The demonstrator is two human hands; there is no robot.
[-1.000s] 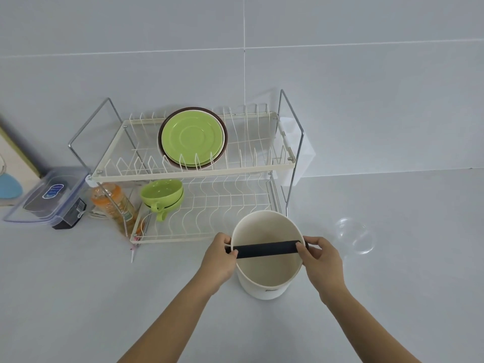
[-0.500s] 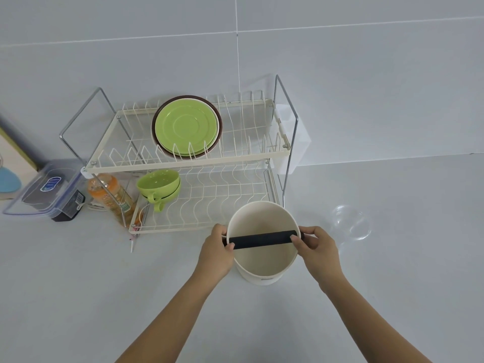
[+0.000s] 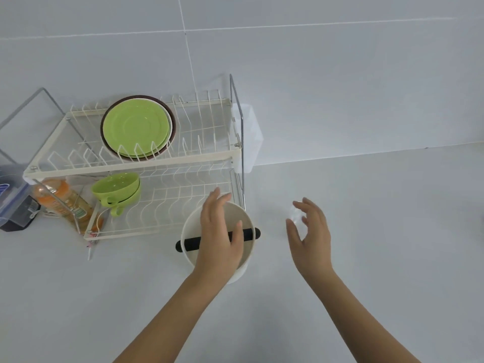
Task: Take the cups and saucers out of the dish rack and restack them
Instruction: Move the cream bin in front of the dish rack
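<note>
While our left hand (image 3: pixel 218 231) hovers open over the white tub (image 3: pixel 242 271), right hand (image 3: pixel 310 238) open w/ fingers (image 3: pixel 301 205) spread – green cups (image 3: pixel 116 189) & saucers (image 3: pixel 136 127) in the dish rack (image 3: pixel 157 163), bench (image 3: pixel 366 231) beneath.

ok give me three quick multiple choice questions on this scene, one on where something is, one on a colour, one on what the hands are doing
1. Where are the green cups?
A. lower shelf of the dish rack
B. upper shelf
C. on the counter

2. What colour is the front saucer?
A. white
B. green
C. blue

3. What are the hands holding?
A. a cup each
B. the black bar
C. nothing

Answers: 1 A, the cups sit nested under the upper shelf. 2 B, its face is light green. 3 C, the left hand above the white bucket and the right hand both have spread fingers.
</note>
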